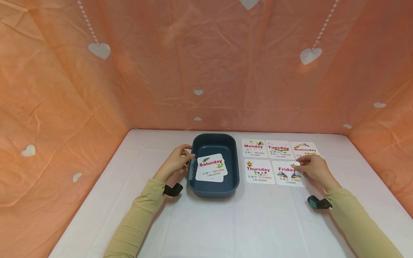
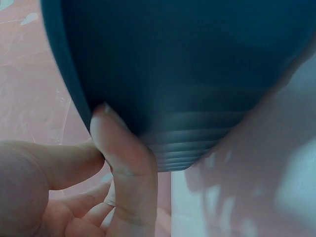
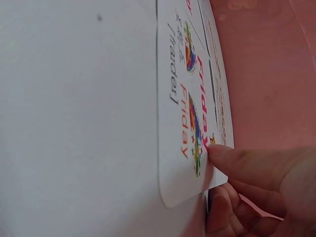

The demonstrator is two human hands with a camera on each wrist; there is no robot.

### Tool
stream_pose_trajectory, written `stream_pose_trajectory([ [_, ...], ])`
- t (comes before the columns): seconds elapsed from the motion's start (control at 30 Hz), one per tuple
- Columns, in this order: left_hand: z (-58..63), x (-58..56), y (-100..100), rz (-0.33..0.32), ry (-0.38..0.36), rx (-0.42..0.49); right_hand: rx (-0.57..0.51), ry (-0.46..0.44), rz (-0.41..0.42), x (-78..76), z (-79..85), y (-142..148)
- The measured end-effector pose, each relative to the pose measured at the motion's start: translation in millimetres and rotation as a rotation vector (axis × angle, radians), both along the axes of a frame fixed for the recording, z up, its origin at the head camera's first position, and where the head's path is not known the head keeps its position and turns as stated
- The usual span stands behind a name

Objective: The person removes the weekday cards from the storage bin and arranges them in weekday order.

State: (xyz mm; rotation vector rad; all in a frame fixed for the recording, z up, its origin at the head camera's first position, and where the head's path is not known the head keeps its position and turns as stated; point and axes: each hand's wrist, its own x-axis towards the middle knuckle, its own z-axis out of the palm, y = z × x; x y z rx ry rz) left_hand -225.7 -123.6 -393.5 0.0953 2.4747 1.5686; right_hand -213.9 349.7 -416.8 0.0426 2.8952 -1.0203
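Note:
My left hand [image 1: 174, 162] pinches the left rim of a dark blue plastic box [image 1: 235, 168]; the left wrist view shows thumb and finger on either side of its wall. Inside the box a Saturday card [image 1: 206, 172] covers most of another card [image 1: 225, 170]. My right hand [image 1: 316, 171] holds the upper right corner of a Friday card [image 1: 288, 179], with the thumb on its face and fingers at its edge in the right wrist view. Beside it lies a Thursday card [image 1: 259, 175]. Behind are Monday [image 1: 254, 148], Tuesday [image 1: 279, 150] and Wednesday [image 1: 303, 147] cards, the last partly hidden by the hand.
A white cloth covers the table [image 1: 251, 225]. Orange fabric [image 1: 219, 71] with pale hearts hangs behind the table and along both sides. The two rows of cards lie right of the box, close to the table's far edge.

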Motion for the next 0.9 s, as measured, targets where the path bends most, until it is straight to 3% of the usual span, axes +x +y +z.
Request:
stream_pose_trajectory([
  [0.23,-0.5,-0.6,-1,-0.002,0.001,0.003,-0.011,-0.016,-0.025,1.0,1.9,-1],
  [0.47,-1.1,-0.9,-1,0.0,-0.009,-0.01,-0.06,-0.043,0.006,2.0,6.1,6],
  [0.73,-1.9,-2.4,-1,0.002,-0.004,-0.003,-0.296,-0.121,0.025,-2.8,26.9,10],
  [0.9,-1.3,-2.0,0,0.0,0.007,0.003,-0.313,-0.084,0.095,-9.9,43.7,1],
])
